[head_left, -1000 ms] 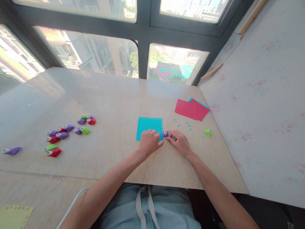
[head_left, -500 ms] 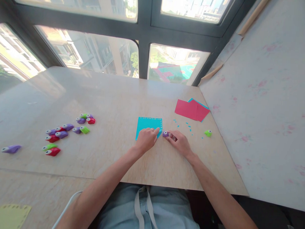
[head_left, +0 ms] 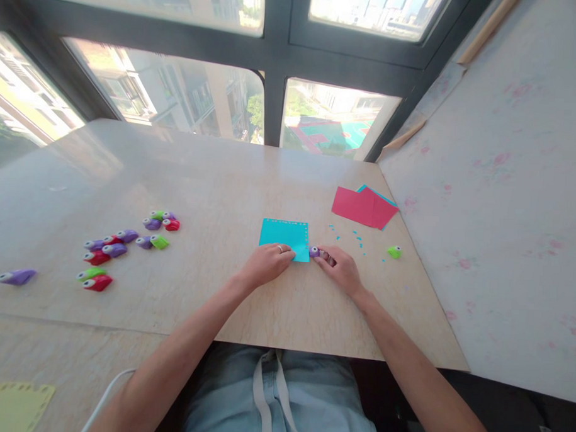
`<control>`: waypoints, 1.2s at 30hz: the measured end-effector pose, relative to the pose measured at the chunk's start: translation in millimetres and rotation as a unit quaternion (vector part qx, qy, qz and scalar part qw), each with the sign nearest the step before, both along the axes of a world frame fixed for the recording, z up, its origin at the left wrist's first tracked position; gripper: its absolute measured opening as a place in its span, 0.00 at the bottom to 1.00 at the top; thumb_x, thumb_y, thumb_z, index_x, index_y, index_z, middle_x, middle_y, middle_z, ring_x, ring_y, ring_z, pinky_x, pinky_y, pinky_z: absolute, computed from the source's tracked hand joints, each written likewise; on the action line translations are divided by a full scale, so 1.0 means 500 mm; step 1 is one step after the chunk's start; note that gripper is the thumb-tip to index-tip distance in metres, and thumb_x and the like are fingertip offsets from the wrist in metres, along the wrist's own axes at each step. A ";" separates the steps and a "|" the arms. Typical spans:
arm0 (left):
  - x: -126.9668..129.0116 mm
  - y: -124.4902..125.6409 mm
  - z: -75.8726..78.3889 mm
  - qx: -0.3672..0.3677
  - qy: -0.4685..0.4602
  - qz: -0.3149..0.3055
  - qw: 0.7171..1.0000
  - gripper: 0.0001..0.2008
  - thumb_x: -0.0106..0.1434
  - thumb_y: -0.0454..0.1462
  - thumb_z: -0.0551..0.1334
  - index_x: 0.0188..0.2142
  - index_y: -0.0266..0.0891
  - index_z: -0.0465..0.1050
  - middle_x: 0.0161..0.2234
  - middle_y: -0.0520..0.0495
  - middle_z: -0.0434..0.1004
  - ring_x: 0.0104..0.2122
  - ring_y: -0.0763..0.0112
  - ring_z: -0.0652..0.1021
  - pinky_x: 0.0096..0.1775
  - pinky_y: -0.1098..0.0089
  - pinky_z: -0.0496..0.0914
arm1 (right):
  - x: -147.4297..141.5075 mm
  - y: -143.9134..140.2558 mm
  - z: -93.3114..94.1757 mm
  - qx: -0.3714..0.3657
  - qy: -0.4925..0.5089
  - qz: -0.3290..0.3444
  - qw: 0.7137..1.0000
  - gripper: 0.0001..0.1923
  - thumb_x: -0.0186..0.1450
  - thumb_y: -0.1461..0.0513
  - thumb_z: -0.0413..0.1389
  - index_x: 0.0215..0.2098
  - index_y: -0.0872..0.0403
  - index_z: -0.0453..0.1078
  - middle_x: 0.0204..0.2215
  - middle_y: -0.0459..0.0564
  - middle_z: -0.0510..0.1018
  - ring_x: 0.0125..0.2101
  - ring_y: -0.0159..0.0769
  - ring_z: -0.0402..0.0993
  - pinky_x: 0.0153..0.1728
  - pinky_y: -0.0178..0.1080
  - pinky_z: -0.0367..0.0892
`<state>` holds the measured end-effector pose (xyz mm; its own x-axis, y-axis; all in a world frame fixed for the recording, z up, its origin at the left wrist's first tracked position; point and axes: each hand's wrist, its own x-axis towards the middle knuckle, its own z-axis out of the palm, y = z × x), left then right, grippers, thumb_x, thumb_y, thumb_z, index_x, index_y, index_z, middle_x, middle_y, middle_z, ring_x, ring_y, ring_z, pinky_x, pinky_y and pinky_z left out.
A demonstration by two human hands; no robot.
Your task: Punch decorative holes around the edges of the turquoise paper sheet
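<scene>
A sheet of blue paper (head_left: 285, 231) lies on the table before me, with punched holes along its top and right edges. My left hand (head_left: 266, 264) grips the sheet at its lower edge, fingers on top, the thumb hidden. In my right hand (head_left: 338, 268) is a small purple hole punch (head_left: 314, 251) with a white eye, pinched between thumb and fingers. The punch's eye end touches the right edge of the paper near the lower corner. Small blue paper scraps (head_left: 358, 237) are scattered to the right of the sheet.
Red sheets (head_left: 357, 207) over blue ones lie at the back right. A green punch (head_left: 394, 252) is near the right edge. Several purple, red and green punches (head_left: 114, 250) sit at left, one purple punch (head_left: 16, 277) apart. Yellow punched paper (head_left: 17, 408) lies bottom left.
My left hand has moved left and down, from the paper's right edge near the punch to its lower edge. My right hand stays in place with the punch.
</scene>
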<state>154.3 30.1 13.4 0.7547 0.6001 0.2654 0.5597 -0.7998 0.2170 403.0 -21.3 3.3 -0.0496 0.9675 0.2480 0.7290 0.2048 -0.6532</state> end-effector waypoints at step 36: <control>0.038 -0.047 -0.019 0.070 -0.028 0.006 0.997 0.14 0.71 0.37 0.50 0.37 0.40 0.73 0.41 0.48 0.77 0.40 0.72 0.74 0.40 0.69 0.63 | 0.003 0.007 -0.001 -0.008 0.012 0.006 1.000 0.19 0.65 0.50 0.57 0.46 0.54 0.77 0.31 0.50 0.78 0.25 0.31 0.67 0.31 0.36 0.65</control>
<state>173.1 6.4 3.9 0.7291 0.5628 0.3895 0.5595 -0.8179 0.1344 404.7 -18.0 2.8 -0.0544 0.9707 0.2341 0.7104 0.2023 -0.6741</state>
